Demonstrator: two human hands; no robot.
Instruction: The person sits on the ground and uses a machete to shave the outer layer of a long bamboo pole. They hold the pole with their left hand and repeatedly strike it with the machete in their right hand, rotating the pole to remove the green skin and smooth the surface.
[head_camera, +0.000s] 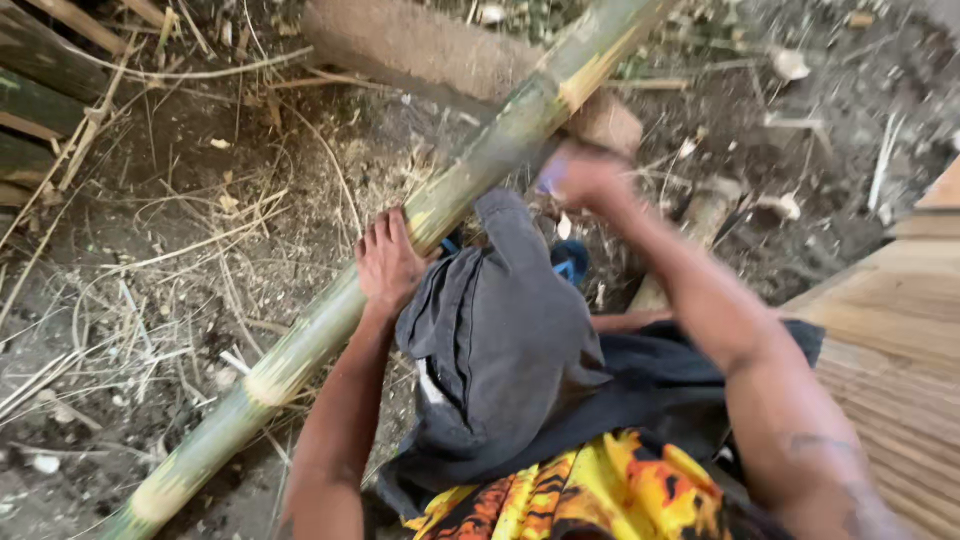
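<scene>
Bamboo: a long green pole (400, 240) runs slantwise over the dirt ground (150, 250), its far end resting on a log (420, 50).
Left hand (388, 262): my grip lies flat on the pole, pressing it steady; keep it well clear of the working spot.
Right hand (580, 178): blurred, grip closed near the pole; what it holds I cannot tell.

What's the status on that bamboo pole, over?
Left hand flat on bamboo pole. Right hand blurred, grip unclear. Pole lies across log.
</scene>
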